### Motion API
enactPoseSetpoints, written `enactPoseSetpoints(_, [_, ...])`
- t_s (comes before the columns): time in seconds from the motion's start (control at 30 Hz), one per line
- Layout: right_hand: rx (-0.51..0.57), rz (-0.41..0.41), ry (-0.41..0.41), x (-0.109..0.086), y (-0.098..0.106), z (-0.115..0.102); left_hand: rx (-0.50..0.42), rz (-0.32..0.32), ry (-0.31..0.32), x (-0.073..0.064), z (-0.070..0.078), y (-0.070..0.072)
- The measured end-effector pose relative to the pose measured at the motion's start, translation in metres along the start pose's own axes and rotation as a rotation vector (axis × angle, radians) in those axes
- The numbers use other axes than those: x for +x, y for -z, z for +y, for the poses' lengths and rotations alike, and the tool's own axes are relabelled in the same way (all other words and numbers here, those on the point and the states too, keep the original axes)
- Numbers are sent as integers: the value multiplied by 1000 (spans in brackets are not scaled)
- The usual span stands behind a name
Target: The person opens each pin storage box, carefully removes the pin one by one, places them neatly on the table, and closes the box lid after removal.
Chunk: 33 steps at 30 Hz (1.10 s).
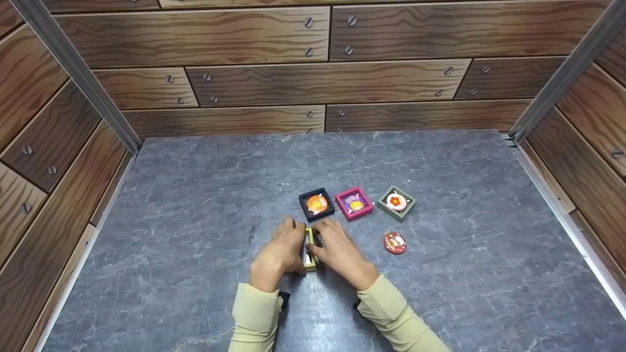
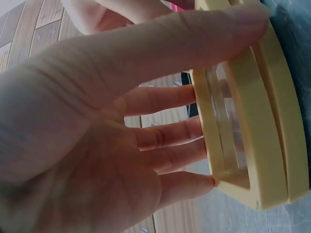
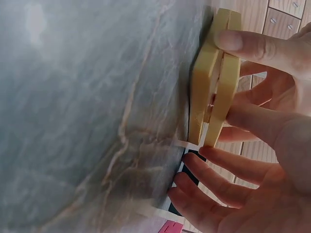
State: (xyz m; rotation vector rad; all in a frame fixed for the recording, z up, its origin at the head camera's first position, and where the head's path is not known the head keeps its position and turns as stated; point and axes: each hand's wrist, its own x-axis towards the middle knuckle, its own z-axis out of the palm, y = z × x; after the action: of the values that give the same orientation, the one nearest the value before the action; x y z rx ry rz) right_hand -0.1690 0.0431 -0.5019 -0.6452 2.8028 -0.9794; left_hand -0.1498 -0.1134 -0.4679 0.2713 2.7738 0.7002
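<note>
Between my two hands a yellow square display case (image 1: pixel 310 264) with a clear window stands over the tabletop. Its two frame halves (image 3: pixel 221 92) lie together with a narrow gap along the side, and something small and reddish shows in that gap. My left hand (image 1: pixel 283 247) grips the case, thumb on one side and fingertips along the other (image 2: pixel 201 131). With its thumb and index finger my right hand (image 1: pixel 340 247) holds the case's right side; the other fingers spread beyond its far end. What the case holds is mostly hidden.
Beyond the hands stand a black case (image 1: pixel 305 211), a pink case (image 1: pixel 338 199) and a green case (image 1: pixel 383 208), each framing a round picture disc. A loose red disc (image 1: pixel 395 243) lies to the right. Wood-patterned panels (image 1: pixel 254 39) enclose the grey marbled tabletop (image 1: pixel 195 195).
</note>
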Motion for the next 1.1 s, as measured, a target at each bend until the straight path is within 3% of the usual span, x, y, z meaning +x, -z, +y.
enactPoseSetpoints(0.23, [-24, 12, -6, 0, 3, -2, 51, 36, -7, 16, -11, -18])
enactPoseSetpoints(0.53, [-59, 52, 28, -1, 1, -2, 36, 19, 2, 3, 6, -2])
enactPoseSetpoints(0.77, [-112, 88, 52, -2, -6, 1, 70, -14, 25, 4, 8, -6])
enactPoseSetpoints(1.1, [-44, 98, 47, -3, -9, 5, 52, -24, 24, 3, 5, -6])
